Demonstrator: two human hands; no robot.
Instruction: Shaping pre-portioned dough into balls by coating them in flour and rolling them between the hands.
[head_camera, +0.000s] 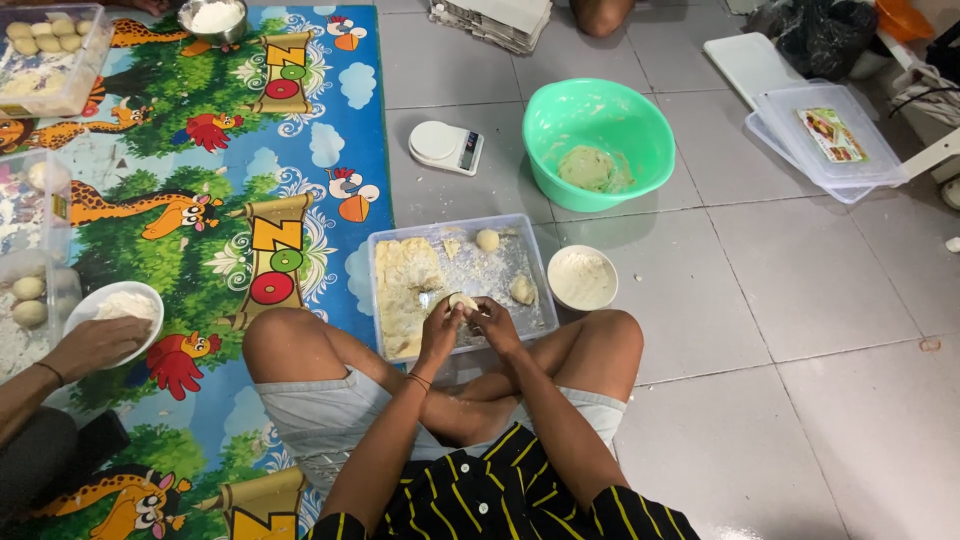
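A small dough ball (462, 301) is being pinched and shaped between the left hand (441, 325) and the right hand (496, 322), the fingers of both being closed around it, just above the near edge of a clear plastic tray (385, 300). The shaping step is being judged as under way: two finished dough balls (488, 240) are lying beyond the fingers in the tray, beside a flattened slab of dough. A white bowl of flour (582, 277) is standing to the right of the fingers, a green basin (598, 140) farther beyond. A sealed seam and a gentle release among the others are being called for next.
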